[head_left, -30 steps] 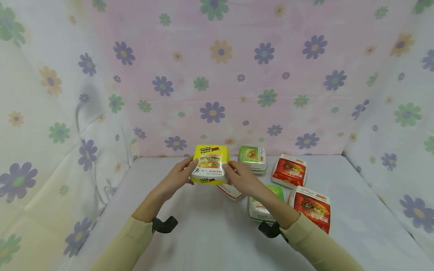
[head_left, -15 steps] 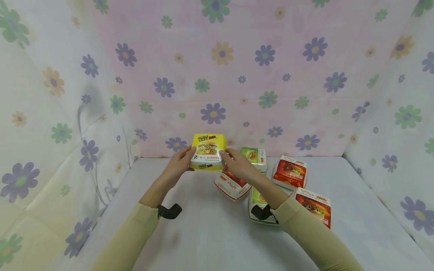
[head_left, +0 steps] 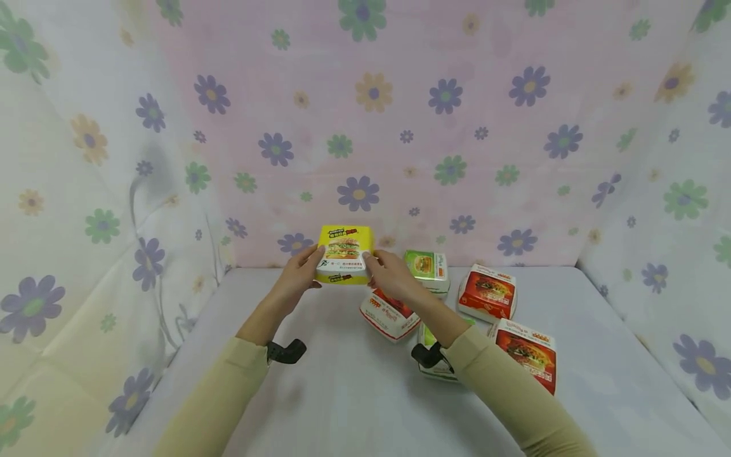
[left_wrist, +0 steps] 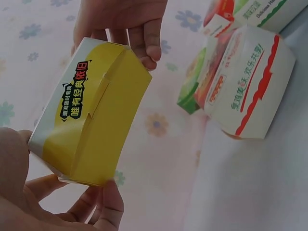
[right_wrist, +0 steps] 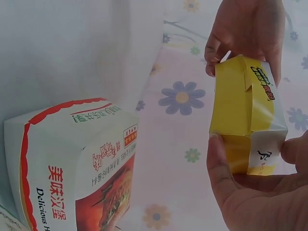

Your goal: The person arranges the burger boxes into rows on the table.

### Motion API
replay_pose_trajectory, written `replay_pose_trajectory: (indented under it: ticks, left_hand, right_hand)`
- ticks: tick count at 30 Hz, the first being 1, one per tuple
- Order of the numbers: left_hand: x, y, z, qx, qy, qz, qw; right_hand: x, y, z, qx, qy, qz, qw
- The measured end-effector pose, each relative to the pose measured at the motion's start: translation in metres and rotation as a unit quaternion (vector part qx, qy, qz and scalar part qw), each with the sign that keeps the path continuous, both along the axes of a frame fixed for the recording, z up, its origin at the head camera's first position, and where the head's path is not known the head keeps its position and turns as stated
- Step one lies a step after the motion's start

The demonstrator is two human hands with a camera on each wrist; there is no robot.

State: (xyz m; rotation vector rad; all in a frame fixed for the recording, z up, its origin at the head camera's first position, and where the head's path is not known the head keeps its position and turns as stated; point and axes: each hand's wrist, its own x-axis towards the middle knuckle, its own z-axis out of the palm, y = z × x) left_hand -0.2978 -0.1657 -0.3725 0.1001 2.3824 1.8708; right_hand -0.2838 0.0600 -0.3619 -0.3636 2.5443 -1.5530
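Note:
A yellow and white burger box (head_left: 344, 252) with a burger picture on its lid is held up above the table between both hands. My left hand (head_left: 296, 277) grips its left side, thumb on top and fingers curled beneath, as the left wrist view shows with the hand (left_wrist: 62, 202) at the box (left_wrist: 106, 110). On the opposite side my right hand (head_left: 394, 277) holds it the same way; in the right wrist view the thumb presses the lid edge of the box (right_wrist: 245, 110). Just below the right hand lies a red and white burger box (head_left: 388, 315).
Two green and white burger boxes, one at the back (head_left: 427, 270) and one (head_left: 436, 368) partly hidden under the right forearm, stand on the white table (head_left: 342, 393). To the right are two red burger boxes, one farther (head_left: 487, 291) and one nearer (head_left: 526, 352). Flowered cloth (head_left: 365, 127) encloses the table.
Both hands have raised the yellow box and then shifted it slightly left. The red and white box beneath has come more into view. The boxes on the table have stayed put.

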Motion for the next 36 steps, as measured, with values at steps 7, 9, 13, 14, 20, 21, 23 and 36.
replay_pose_trajectory:
  ticks: [7,9,13,14,20,21,23,36]
  left_hand:
    - [-0.011,-0.008,-0.012,0.007,0.007,-0.001,1.0]
    - [-0.015,-0.011,-0.015,0.009,0.001,-0.002,1.0]
    - [-0.022,-0.016,-0.02,0.013,-0.019,-0.002,0.9997]
    - [-0.023,-0.016,-0.021,0.013,-0.023,-0.003,0.9996]
    - [-0.03,-0.02,-0.03,0.021,-0.042,-0.001,0.9989]
    - [-0.031,-0.021,-0.031,0.022,-0.043,-0.001,0.9988]
    - [-0.033,-0.022,-0.033,0.021,-0.046,0.002,0.9987]
    - [-0.049,-0.031,-0.05,0.021,-0.066,0.018,0.9974]
  right_hand:
    - [-0.01,-0.009,-0.003,0.008,-0.01,-0.003,0.9999]
    - [-0.013,-0.012,-0.004,0.002,-0.018,-0.002,0.9998]
    - [-0.02,-0.019,-0.01,-0.019,-0.041,-0.012,0.9989]
    - [-0.022,-0.021,-0.012,-0.025,-0.046,-0.016,0.9985]
    - [-0.029,-0.031,-0.022,-0.048,-0.067,-0.035,0.996]
    - [-0.03,-0.032,-0.023,-0.052,-0.07,-0.036,0.9956]
    - [-0.032,-0.034,-0.025,-0.056,-0.077,-0.037,0.9948]
    - [-0.046,-0.044,-0.041,-0.037,-0.088,-0.068,0.9932]
